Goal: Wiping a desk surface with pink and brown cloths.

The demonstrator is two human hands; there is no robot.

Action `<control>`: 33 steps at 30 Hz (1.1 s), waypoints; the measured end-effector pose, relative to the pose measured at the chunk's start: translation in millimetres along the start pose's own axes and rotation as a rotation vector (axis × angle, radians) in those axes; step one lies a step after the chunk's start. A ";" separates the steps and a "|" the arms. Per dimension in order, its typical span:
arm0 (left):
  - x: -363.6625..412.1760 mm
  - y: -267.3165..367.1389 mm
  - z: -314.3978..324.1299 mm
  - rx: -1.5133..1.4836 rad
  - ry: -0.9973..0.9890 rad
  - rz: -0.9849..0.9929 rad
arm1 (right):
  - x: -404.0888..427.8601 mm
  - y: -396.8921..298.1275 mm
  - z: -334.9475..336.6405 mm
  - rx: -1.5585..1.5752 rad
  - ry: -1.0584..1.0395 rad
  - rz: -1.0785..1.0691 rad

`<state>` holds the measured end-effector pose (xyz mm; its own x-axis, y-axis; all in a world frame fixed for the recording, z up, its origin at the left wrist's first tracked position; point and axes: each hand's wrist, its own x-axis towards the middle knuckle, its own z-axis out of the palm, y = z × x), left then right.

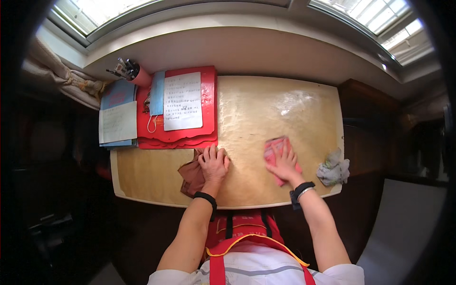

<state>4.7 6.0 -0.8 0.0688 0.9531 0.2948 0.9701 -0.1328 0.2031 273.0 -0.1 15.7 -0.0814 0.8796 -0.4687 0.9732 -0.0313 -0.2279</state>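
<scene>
My right hand (285,164) presses a pink cloth (279,143) flat against the wooden tabletop (245,171), fingers spread over it. The hand and cloth look slightly blurred. My left hand (214,164) has its fingers bent over the right side of a crumpled brown cloth or fabric pouch (192,174), close to the table's front edge. Its fingertips reach near the lower right corner of a stack of red folders (208,117). Part of the brown fabric is hidden beneath this hand.
Handwritten paper (182,101) and a blue face mask (156,93) lie on the folders. A pink pen cup (141,76) stands behind blue booklets (117,93) bearing another sheet (117,123). At the right edge sits a crumpled plastic bag (333,171). A windowsill (221,23) runs behind.
</scene>
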 end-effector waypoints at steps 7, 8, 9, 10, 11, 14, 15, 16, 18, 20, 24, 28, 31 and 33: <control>-4.8 -4.1 3.6 -0.009 0.027 0.007 | -65.6 -25.2 45.4 0.042 -0.017 0.011; -3.8 -3.1 5.8 -0.018 0.027 0.011 | -62.7 -21.5 47.0 0.032 -0.013 0.006; -4.1 -3.2 5.7 -0.020 0.031 0.013 | -62.5 -23.0 45.4 0.026 -0.014 -0.001; -4.2 -3.7 5.6 -0.020 0.033 0.014 | -61.9 -22.0 42.3 0.027 -0.018 0.006; -3.8 -5.1 5.3 -0.023 0.027 0.016 | -58.8 -19.1 37.5 0.012 -0.046 -0.021; -2.7 -5.1 0.0 -0.048 0.012 0.004 | -42.1 -13.9 21.5 -0.009 -0.084 -0.040; -2.8 -5.5 0.9 -0.039 0.005 0.003 | -32.2 -13.1 16.0 -0.014 -0.084 -0.032; -3.0 -6.1 1.4 -0.028 -0.002 0.002 | -22.1 -13.8 11.2 -0.023 -0.069 0.015; -3.9 -6.1 2.1 -0.034 -0.010 -0.001 | 0.1 -11.8 -3.0 0.012 -0.060 0.068; -3.1 -3.8 3.8 -0.048 -0.023 0.002 | 20.6 -4.3 -13.6 0.031 -0.053 0.154; -0.6 -4.0 -1.2 -0.055 -0.051 -0.014 | 48.9 1.7 -34.5 0.025 -0.055 0.166; -1.0 -4.4 -2.6 -0.034 -0.064 -0.010 | 78.2 17.8 -40.3 0.013 -0.010 0.174; 0.0 -4.0 -2.6 -0.043 -0.087 -0.016 | 103.4 26.3 -49.5 -0.008 -0.003 0.233; -0.5 -4.2 -2.5 -0.027 -0.094 -0.023 | 116.7 31.7 -54.9 -0.017 -0.004 0.217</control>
<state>0.0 5.4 0.6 0.0694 0.9772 0.2008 0.9652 -0.1166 0.2339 306.1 127.6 0.7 0.1291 0.8513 -0.5085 0.9716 -0.2111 -0.1068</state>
